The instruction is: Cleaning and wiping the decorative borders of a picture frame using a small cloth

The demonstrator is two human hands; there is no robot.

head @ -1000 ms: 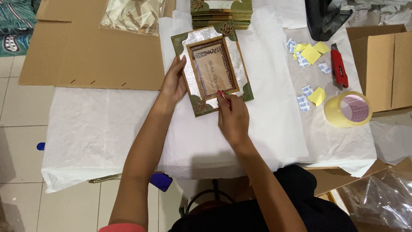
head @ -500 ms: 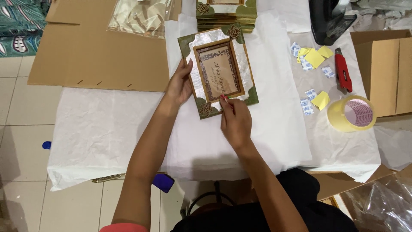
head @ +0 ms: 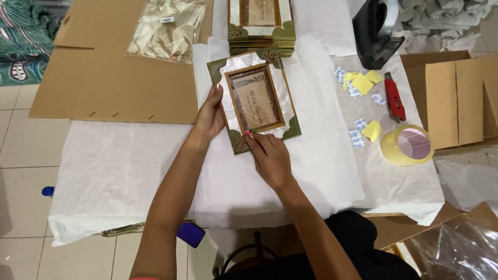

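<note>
My left hand [head: 210, 115] flat against the left edge of the green-cornered picture frame [head: 254, 99] at upper centre, my right hand [head: 270, 158] pinching its lower edge, white paper [head: 129, 171] beneath, open at lower left, stacked frames [head: 262, 23] above, yellow tape roll [head: 407, 145] right, flat cardboard [head: 93, 78] upper left.

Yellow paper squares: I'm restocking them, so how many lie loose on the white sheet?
3, possibly more hidden. Two yellow squares lie together left of the red cutter; a third lies nearer the person, left of the tape roll.
</note>
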